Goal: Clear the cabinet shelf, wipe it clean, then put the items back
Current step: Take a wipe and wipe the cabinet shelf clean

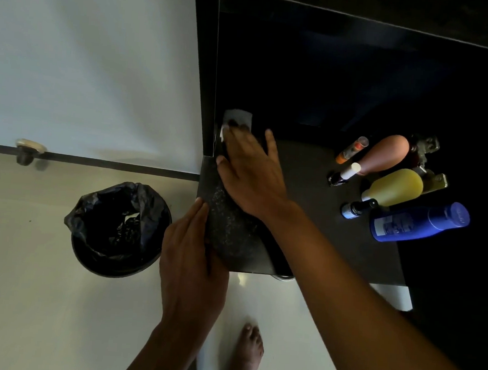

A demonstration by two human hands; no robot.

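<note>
— Pressing flat on a pale cloth (237,120), the right hand (252,174) lay with fingers straight at the far left end of the dark cabinet shelf (307,218), hard against the cabinet's side panel (205,66). Was the other hand busy?

— The left hand (194,265) rested open along the shelf's near left edge, fingers straight and together, holding nothing. Pale specks dotted the shelf between the two hands.

— And the shelf's items?

— They stood bunched at the right end, well apart from the cloth: a blue bottle (419,223) lying on its side, a yellow bottle (393,186) and an orange-brown bottle (386,154) beside it, an orange-capped tube (352,149), a white-capped stick (346,173) and a small dark dropper bottle (356,208).

— Anything below?

— A round bin (118,228) lined with a black bag sat on the pale floor (27,299) left of the shelf; a bare foot (248,350) showed near the bottom edge.
</note>
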